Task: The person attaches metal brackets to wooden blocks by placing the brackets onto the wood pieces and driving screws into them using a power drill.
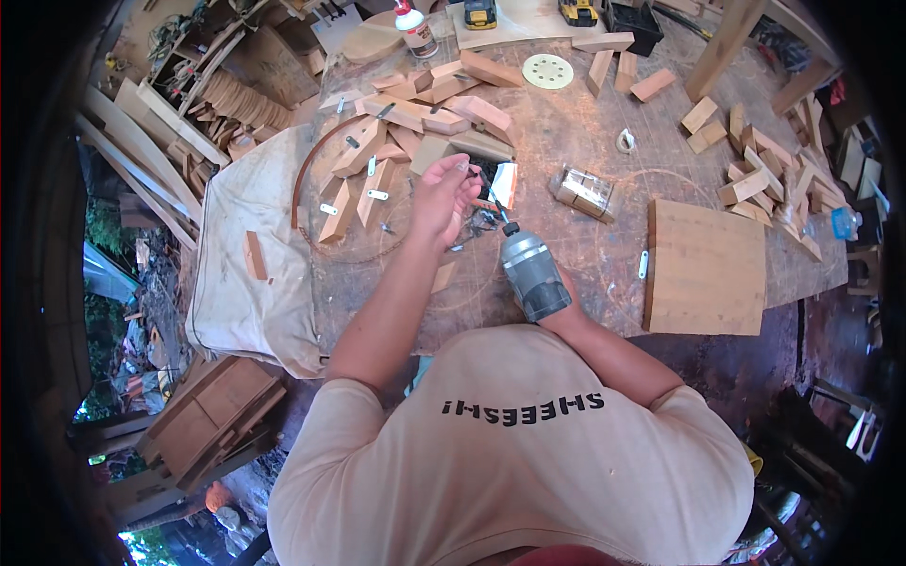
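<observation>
My right hand holds a grey power drill, its slim bit angled up toward my left hand. My left hand's fingers are pinched by the upper end of the bit, on something small that I cannot make out. Just behind them lie a cardboard box with dark contents, a white packet and small dark pieces on the table. Angled wood blocks and small metal plates lie around to the left and above.
The worktable bears a wooden board, a wrapped bundle, a sanding disc, glue bottle, cordless tools and piled offcuts. A cloth covers its left end. Timber frame legs stand at back right.
</observation>
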The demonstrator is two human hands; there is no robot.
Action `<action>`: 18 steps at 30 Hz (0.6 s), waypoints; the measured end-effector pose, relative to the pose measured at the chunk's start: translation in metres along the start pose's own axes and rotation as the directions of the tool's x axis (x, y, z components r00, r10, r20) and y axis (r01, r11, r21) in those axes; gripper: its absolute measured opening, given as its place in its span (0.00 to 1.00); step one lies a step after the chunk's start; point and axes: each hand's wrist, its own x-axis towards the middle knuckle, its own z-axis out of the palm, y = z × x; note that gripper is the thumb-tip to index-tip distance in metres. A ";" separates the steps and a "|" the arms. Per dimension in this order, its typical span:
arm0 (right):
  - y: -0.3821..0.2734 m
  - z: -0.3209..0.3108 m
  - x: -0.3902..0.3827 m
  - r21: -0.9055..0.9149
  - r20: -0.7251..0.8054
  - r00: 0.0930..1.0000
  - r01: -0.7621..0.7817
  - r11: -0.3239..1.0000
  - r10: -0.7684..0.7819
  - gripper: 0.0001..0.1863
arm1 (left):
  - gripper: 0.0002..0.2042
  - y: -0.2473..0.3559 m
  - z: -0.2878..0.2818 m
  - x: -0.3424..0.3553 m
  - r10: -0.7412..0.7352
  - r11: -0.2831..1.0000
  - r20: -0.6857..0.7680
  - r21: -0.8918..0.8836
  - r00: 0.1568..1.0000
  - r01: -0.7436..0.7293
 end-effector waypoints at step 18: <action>-0.003 -0.002 0.000 -0.042 -0.011 0.996 0.085 0.996 -0.085 0.26 | 0.08 0.020 0.007 0.014 0.016 0.933 0.140 0.353 0.990 -0.065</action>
